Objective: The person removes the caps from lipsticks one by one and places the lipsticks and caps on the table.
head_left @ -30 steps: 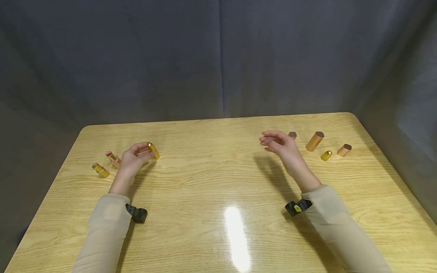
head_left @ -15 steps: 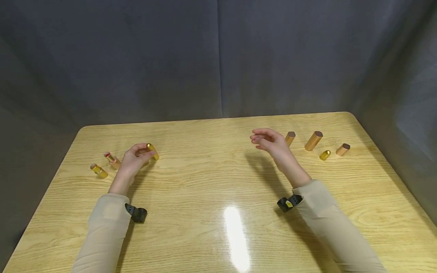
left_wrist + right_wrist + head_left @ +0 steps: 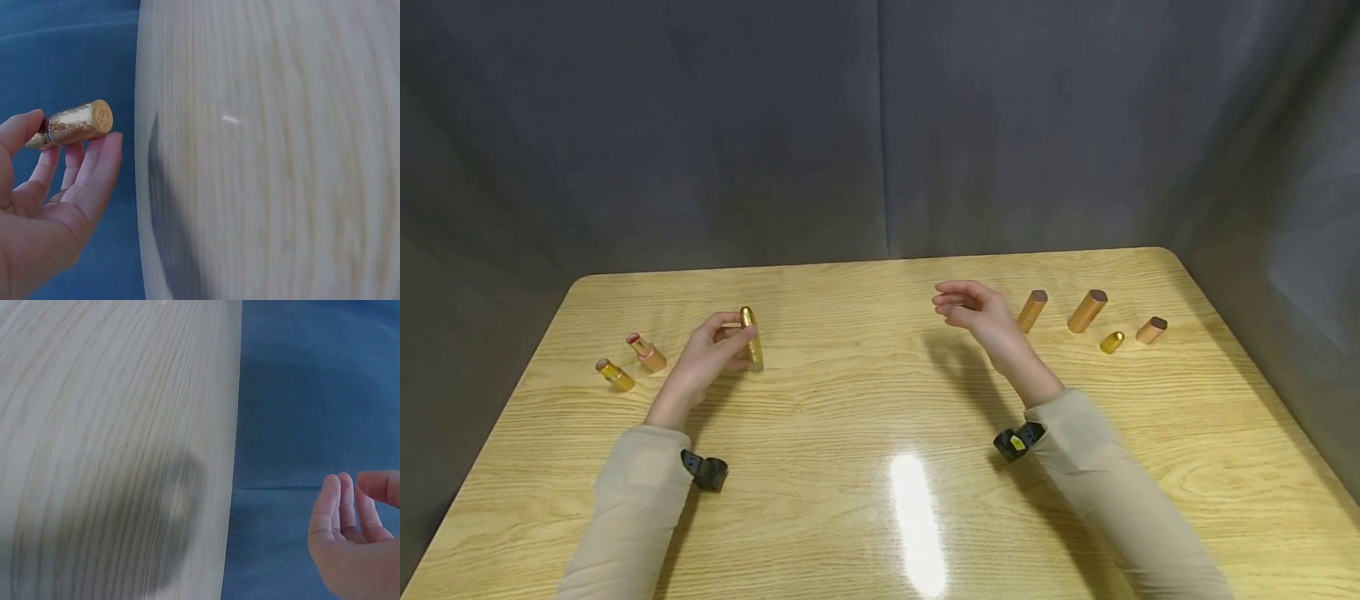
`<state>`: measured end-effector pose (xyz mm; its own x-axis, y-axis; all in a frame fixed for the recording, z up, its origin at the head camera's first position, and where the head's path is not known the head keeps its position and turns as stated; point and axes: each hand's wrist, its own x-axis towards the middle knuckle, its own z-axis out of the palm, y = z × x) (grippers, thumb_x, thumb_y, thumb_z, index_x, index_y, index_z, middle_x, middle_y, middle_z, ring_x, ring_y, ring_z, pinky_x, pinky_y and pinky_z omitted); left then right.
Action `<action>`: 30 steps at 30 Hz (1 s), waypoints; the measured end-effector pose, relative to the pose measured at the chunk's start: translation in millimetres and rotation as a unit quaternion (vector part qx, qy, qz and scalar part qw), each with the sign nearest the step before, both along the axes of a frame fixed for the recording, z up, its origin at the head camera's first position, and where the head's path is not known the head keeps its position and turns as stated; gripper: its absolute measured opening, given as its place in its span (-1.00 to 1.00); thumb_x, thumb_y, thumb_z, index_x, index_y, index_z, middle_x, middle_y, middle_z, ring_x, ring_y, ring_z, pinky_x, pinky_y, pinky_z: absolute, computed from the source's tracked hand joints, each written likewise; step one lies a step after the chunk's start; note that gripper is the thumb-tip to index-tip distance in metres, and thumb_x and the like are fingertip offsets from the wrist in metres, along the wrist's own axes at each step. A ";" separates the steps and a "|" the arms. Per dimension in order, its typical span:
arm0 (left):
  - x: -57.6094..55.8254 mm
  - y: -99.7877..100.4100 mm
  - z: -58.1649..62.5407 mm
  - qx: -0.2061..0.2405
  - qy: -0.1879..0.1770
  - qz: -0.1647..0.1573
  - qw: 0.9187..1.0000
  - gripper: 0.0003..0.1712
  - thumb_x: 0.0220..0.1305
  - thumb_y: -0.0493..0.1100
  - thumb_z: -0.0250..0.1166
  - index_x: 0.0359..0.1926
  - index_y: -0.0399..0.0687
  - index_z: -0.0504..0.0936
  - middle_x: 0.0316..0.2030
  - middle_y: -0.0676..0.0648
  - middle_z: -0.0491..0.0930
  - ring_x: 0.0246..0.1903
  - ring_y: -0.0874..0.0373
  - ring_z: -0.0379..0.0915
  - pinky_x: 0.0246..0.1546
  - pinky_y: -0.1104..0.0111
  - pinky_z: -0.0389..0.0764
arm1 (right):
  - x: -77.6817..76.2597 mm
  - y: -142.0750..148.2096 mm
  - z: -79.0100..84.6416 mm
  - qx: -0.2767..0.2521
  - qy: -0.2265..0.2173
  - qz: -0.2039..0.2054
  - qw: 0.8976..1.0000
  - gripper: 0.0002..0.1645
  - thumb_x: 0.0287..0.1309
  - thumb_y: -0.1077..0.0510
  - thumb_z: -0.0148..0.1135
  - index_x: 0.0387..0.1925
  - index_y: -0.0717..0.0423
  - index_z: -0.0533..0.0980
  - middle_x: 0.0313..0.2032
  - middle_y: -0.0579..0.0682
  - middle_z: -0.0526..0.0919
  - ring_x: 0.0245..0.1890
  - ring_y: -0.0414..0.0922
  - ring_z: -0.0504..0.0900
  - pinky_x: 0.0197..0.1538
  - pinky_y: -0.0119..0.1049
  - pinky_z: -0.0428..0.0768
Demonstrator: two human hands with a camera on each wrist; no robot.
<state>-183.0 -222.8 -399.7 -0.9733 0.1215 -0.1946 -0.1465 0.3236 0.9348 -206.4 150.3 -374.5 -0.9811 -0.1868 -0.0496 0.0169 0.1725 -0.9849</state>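
Most likely busy getting ready to uncap the gold tube (image 3: 76,123): held between thumb and fingers of the left hand (image 3: 710,351), round end up, over the left part of the surface (image 3: 835,400) and, by the look of it, not touching it. Right hand (image 3: 983,317) holding nothing, fingers softly bent, only a small gap by the thumb. Next, perhaps: bring both hands together, pinch the round top and pull straight, with care not to slip. Gold skin shiny and crinkly, with a thin ring partway along and a flat bottom with tiny marks, too small to read. Over on the left, a pink lipstick (image 3: 647,353) with a red tip and a yellow-gold lipstick (image 3: 615,377), both uncovered. Over on the right, two tall, smooth copper tubes (image 3: 1086,312) with dark, flat tops, a small round-nosed gold cap (image 3: 1112,342) and a short copper piece (image 3: 1152,330). Pale wood underneath, stripy and glossy.
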 end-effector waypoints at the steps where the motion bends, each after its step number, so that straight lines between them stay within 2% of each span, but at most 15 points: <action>1: 0.1 2.3 0.9 0.004 0.000 -0.005 1.000 -0.32 0.43 0.02 0.05 0.35 -0.33 0.12 0.02 -0.15 0.35 -0.25 0.40 0.48 -0.09 0.40 0.66 | -0.3 -1.9 0.2 0.004 0.000 0.001 1.000 -0.53 0.28 0.35 0.00 0.22 0.38 0.34 -0.07 0.07 0.60 -0.21 -0.42 0.58 -0.10 -0.55 0.55; 6: -0.2 13.8 4.7 0.016 0.009 -0.018 1.000 -0.37 0.44 -0.02 0.04 0.33 -0.34 0.14 -0.02 -0.12 0.36 -0.25 0.37 0.49 -0.10 0.34 0.67 | -3.1 -13.5 0.3 0.013 -0.004 0.006 1.000 -0.55 0.29 0.35 0.00 0.21 0.35 0.36 0.02 0.24 0.55 -0.23 -0.42 0.55 -0.10 -0.56 0.53; 15: -1.5 29.8 4.5 0.016 0.005 -0.038 0.999 -0.41 0.45 -0.03 0.03 0.31 -0.33 0.18 -0.02 -0.17 0.37 -0.23 0.31 0.48 0.00 0.13 0.64 | -5.9 -32.6 -5.0 0.009 -0.006 0.019 1.000 -0.55 0.27 0.36 0.03 0.19 0.35 0.37 -0.01 0.21 0.57 -0.21 -0.38 0.55 -0.07 -0.53 0.53; 19: -0.9 35.1 4.3 0.019 0.001 -0.052 0.998 -0.39 0.45 -0.01 0.03 0.32 -0.31 0.17 0.03 -0.22 0.35 -0.20 0.23 0.49 -0.01 0.11 0.64 | -6.9 -40.4 -8.9 0.003 -0.009 0.021 1.000 -0.55 0.25 0.38 0.03 0.18 0.34 0.38 -0.05 0.15 0.58 -0.14 -0.24 0.58 -0.03 -0.48 0.54; 23: -0.5 40.5 4.3 0.016 0.002 -0.059 0.998 -0.40 0.46 0.00 0.02 0.33 -0.28 0.17 0.06 -0.25 0.34 -0.19 0.21 0.49 -0.01 0.12 0.64 | -6.6 -49.4 -11.4 0.004 -0.013 0.023 1.000 -0.56 0.25 0.38 0.03 0.17 0.34 0.39 -0.03 0.19 0.57 -0.06 -0.09 0.57 0.01 -0.41 0.54; 30: -0.9 49.7 3.5 0.012 0.008 -0.065 0.998 -0.41 0.44 -0.01 0.05 0.31 -0.27 0.21 0.01 -0.23 0.39 -0.23 0.20 0.49 -0.04 0.12 0.66 | -6.7 -64.4 -17.8 0.003 -0.017 0.023 1.000 -0.56 0.21 0.42 0.02 0.14 0.38 0.40 -0.05 0.24 0.57 -0.13 -0.15 0.56 0.02 -0.37 0.56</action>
<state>-183.9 -173.1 -396.2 -0.9519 0.2514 -0.1753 -0.0905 0.3161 0.9444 -213.1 85.9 -392.4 -0.9692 -0.2313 -0.0848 0.0432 0.1793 -0.9828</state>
